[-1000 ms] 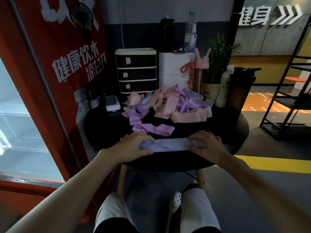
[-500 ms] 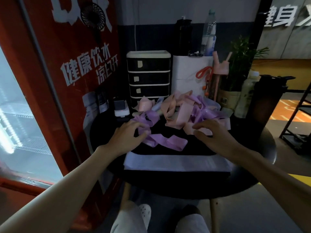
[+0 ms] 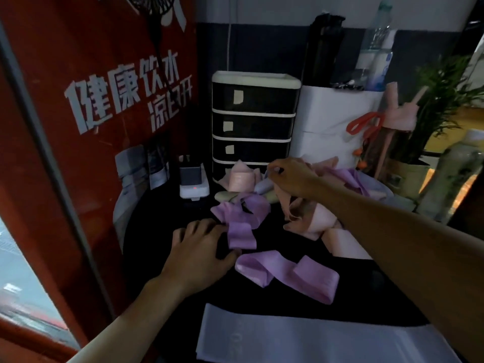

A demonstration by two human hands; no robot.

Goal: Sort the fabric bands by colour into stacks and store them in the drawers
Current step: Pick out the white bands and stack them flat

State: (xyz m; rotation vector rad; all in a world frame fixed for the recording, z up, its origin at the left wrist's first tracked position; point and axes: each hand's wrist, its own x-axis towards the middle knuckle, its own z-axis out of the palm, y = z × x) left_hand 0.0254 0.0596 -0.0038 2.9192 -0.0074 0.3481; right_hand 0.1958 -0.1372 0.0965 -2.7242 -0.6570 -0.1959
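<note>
**Counter [image 3: 157,226], dark and round. Contents listed near to far.**

1. Flat pale band [image 3: 301,339]: smoothed out at the near edge, on the wearer's side of all fingers. Probably the base of the pale stack. Its right end is cut off by the frame.
2. Looped purple band [image 3: 288,273]: just right of the left thumb, untouched.
3. Left hand [image 3: 201,247]: palm down, fingers [image 3: 207,225] relaxed and slightly apart, tips against a crumpled purple band [image 3: 241,231].
4. Right hand [image 3: 293,176]: thumb and forefinger pinched together on a small pale band [image 3: 263,186] among the pink bands [image 3: 314,221].
5. Drawer unit [image 3: 252,121]: beyond the right fingers, drawers closed.

**Handling note:** lift the pinched band slowly, since pink loops crowd it. The left fingers could pin the heap. Check its colour against the flat band, as dim light brings pale and purple close.

**Obscured:** the right forearm covers part of the heap, and bands mask the lowest drawer. The drawer labels are illegible. How much of the pinched band lies buried cannot be told.
</note>
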